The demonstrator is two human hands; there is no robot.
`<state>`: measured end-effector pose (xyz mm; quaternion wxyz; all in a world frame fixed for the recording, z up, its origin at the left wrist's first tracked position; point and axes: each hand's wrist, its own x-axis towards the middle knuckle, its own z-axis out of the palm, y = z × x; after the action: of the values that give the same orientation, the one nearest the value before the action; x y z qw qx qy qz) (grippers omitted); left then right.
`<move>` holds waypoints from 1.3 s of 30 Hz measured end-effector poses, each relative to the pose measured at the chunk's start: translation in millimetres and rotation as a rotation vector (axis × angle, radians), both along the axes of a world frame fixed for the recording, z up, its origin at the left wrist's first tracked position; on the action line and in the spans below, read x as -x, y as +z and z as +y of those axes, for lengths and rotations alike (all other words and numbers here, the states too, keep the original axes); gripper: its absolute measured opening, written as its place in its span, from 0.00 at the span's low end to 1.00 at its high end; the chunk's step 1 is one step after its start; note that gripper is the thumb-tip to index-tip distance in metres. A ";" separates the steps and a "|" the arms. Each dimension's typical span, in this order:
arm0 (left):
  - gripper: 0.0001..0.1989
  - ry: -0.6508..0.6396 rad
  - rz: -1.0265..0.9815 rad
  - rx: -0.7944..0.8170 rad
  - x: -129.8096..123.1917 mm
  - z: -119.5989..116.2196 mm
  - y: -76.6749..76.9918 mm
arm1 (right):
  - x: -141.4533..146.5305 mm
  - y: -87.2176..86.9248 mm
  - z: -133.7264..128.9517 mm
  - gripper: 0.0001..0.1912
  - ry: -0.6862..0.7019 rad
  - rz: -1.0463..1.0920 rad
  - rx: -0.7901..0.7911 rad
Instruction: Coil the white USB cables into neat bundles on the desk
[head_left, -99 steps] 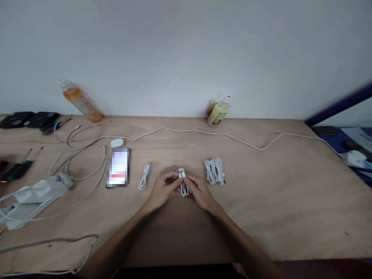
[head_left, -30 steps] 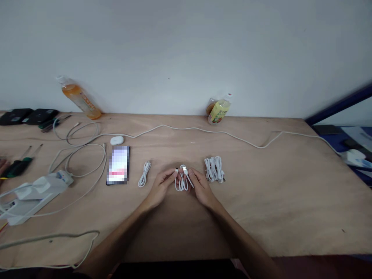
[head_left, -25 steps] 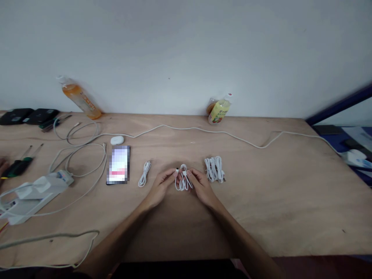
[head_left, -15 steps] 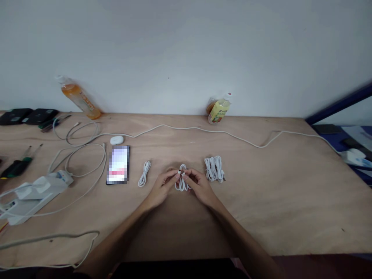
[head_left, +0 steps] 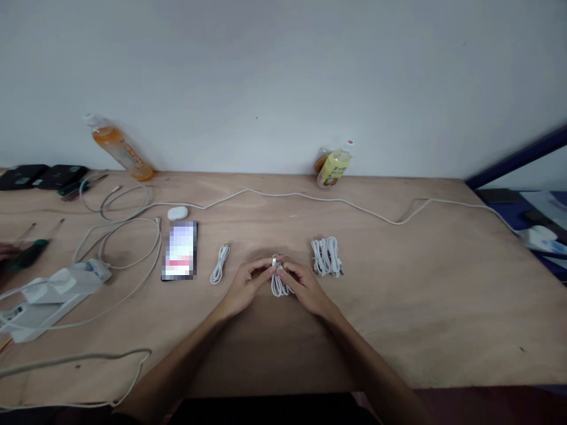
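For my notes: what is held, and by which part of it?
A coiled white cable, held near its plug ends by left hand and right hand.

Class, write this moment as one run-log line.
left hand: holding cable | right hand: holding same cable | beside left hand: coil | beside right hand: bundle

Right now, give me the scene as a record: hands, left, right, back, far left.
Left hand: holding white cable coil
Right hand: holding same coil
Left of hands: single white bundle, phone, small white case
Right of hands: row of white cable bundles
Further back: orange-drink bottle, yellow-labelled bottle
Far left: another person's hand beside green-handled screwdriver
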<state>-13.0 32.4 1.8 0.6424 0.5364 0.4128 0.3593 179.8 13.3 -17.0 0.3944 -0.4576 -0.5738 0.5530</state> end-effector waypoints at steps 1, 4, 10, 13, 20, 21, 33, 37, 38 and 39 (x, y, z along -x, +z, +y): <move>0.18 0.007 -0.011 0.011 0.1 0.4 0.2 | 0.3 -1.0 0.0 0.31 -0.009 0.001 0.000; 0.18 0.049 -0.035 0.041 0.1 1.7 -0.5 | 2.0 -3.4 0.3 0.33 -0.040 0.005 0.000; 0.18 0.111 -0.086 0.108 -2.8 2.6 -2.8 | 5.0 -4.7 0.2 0.34 -0.129 -0.011 -0.010; 0.19 0.109 -0.100 0.130 -3.2 2.5 -2.3 | 5.8 -4.5 -0.8 0.33 -0.171 -0.033 -0.030; 0.19 0.107 -0.107 0.164 -2.4 3.5 0.0 | 6.9 -6.8 -3.4 0.30 -0.188 -0.060 -0.044; 0.18 0.117 -0.110 0.169 -2.6 3.7 0.5 | 6.7 -7.5 -3.7 0.30 -0.187 -0.062 -0.042; 0.16 0.070 -0.094 0.147 0.0 6.4 -2.6 | 5.7 -4.2 -3.0 0.28 -0.193 -0.117 -0.112; 0.15 0.064 -0.090 0.153 0.0 5.9 -1.9 | 5.7 -3.2 -2.8 0.27 -0.205 -0.136 -0.139; 0.15 0.063 -0.088 0.152 0.0 5.8 -1.6 | 5.6 -3.2 -2.7 0.26 -0.207 -0.141 -0.146; 0.15 0.061 -0.087 0.150 0.0 5.6 -1.3 | 5.5 -3.2 -2.7 0.26 -0.208 -0.146 -0.153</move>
<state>-13.0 38.0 0.5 0.6868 0.4580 0.4265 0.3697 174.4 10.6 -20.2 0.4405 -0.5223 -0.5908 0.4291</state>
